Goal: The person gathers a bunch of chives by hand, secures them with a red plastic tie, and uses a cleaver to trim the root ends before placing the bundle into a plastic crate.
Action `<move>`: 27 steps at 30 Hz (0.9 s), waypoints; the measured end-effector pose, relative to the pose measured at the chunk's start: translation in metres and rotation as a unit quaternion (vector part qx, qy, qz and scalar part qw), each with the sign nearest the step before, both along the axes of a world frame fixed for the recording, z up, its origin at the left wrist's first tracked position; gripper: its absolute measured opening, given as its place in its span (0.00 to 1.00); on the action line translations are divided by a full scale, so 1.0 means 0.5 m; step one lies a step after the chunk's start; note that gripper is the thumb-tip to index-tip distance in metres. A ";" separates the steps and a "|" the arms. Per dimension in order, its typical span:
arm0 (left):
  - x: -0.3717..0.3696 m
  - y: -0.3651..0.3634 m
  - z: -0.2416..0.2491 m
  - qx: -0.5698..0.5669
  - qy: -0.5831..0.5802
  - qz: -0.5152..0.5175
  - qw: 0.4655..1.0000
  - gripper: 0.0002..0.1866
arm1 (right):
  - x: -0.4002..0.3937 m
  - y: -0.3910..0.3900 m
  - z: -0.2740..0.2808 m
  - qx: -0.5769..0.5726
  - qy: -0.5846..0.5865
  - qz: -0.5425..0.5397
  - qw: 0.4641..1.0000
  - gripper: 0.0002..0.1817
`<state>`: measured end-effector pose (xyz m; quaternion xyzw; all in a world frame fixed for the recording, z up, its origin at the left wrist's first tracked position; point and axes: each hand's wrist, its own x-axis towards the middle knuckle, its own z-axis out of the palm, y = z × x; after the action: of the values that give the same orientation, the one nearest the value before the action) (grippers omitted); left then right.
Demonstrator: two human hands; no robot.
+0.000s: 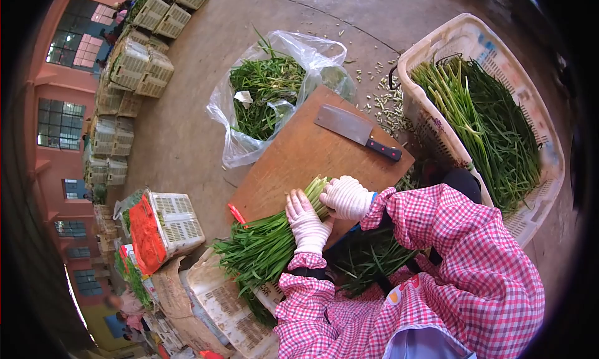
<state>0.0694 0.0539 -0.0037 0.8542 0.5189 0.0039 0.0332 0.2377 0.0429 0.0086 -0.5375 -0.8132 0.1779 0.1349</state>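
A thick bunch of garlic chives (259,245) lies across the near left of a wooden board (293,162), pale stem ends towards the right and green leaves hanging off to the left. My left hand (307,226), in a white knitted glove with bare fingertips, lies over the stems, fingers on the far side and thumb on the near side. Beside it, at the stem ends, my right hand (348,197) is closed with its fingers curled; whatever is inside is hidden. A cleaver (346,124) with a dark riveted handle rests flat farther up the board.
At right stands a large white crate (477,165) holding long green stalks. A clear plastic bag (218,112) of greens sits beyond the board. Cut stem pieces (388,108) litter the floor. Stacked crates (131,62) line the left wall. A red object (236,213) lies at the board's left edge.
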 end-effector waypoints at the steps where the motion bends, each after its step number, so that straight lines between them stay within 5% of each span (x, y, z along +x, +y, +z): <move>1: -0.002 -0.003 -0.002 0.018 -0.018 0.005 1.000 0.59 | 0.001 -0.002 0.002 -0.001 -0.002 0.003 1.000 0.15; 12: 0.016 -0.028 0.004 0.032 0.082 0.060 0.994 0.56 | -0.010 -0.004 -0.036 -0.063 0.057 -0.116 0.990 0.14; 18: 0.013 -0.061 -0.024 0.080 0.048 0.058 0.994 0.53 | 0.038 -0.015 0.000 -0.123 0.052 -0.061 0.989 0.13; 20: 0.013 -0.064 -0.021 0.070 0.055 0.060 0.994 0.52 | 0.058 -0.009 0.010 -0.011 0.129 -0.109 0.986 0.12; 24: 0.019 -0.069 -0.008 0.060 0.057 0.060 0.995 0.50 | 0.050 0.036 0.036 0.009 0.114 -0.034 0.993 0.11; 27: 0.017 -0.077 -0.008 0.056 0.071 0.062 0.994 0.50 | 0.024 0.085 0.053 -0.081 0.021 0.026 0.996 0.10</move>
<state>0.0781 0.0155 -0.0075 0.8189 0.5710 -0.0256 -0.0520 0.2496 0.0854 0.0352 -0.5214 -0.8069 0.2577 0.1035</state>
